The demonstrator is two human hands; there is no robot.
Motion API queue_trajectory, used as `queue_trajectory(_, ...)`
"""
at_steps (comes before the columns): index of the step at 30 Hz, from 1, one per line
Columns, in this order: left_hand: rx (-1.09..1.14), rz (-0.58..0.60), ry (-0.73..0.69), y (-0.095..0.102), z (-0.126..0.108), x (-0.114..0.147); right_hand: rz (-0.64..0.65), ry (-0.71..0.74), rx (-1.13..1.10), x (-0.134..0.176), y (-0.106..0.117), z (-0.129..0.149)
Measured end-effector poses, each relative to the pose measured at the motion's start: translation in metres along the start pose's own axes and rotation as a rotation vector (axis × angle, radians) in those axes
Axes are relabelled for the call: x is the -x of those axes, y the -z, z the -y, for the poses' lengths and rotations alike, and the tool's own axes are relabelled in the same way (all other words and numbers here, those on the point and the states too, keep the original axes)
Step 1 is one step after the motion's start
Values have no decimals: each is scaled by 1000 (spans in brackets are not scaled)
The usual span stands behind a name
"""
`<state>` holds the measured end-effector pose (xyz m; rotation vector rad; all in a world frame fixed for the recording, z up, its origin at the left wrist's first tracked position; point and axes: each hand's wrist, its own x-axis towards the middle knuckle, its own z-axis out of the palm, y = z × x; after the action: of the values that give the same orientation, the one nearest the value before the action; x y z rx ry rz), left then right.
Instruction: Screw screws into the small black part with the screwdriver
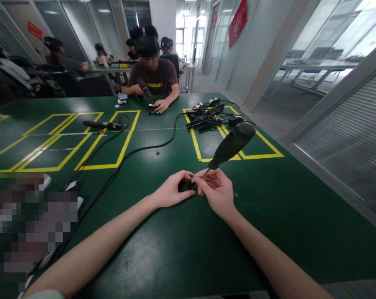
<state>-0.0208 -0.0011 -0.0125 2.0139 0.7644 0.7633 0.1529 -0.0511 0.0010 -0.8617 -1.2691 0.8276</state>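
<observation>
My left hand rests on the green table with thumb and fingers curled round a small black part. What kind of part it is, I cannot make out. In my right hand the fingers pinch the metal shaft of a screwdriver with a thick dark handle. The screwdriver leans up and to the right, its tip down at the black part between my hands. My fingers hide most of the tip and of the part.
Yellow tape marks rectangles on the green table. Black cables and adapters are heaped beyond the screwdriver. A corded tool lies at left, its cable crossing the table. Opposite, a person holds a power drill over a dark part.
</observation>
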Motion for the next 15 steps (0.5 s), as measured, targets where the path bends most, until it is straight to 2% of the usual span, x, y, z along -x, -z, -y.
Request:
queue_trajectory(7,-6,15,15,0,0,1,-20,58,29,-4,0,7)
queue_trajectory(15,-18,33,63,0,-3,0,-49,36,47,-2,2,1)
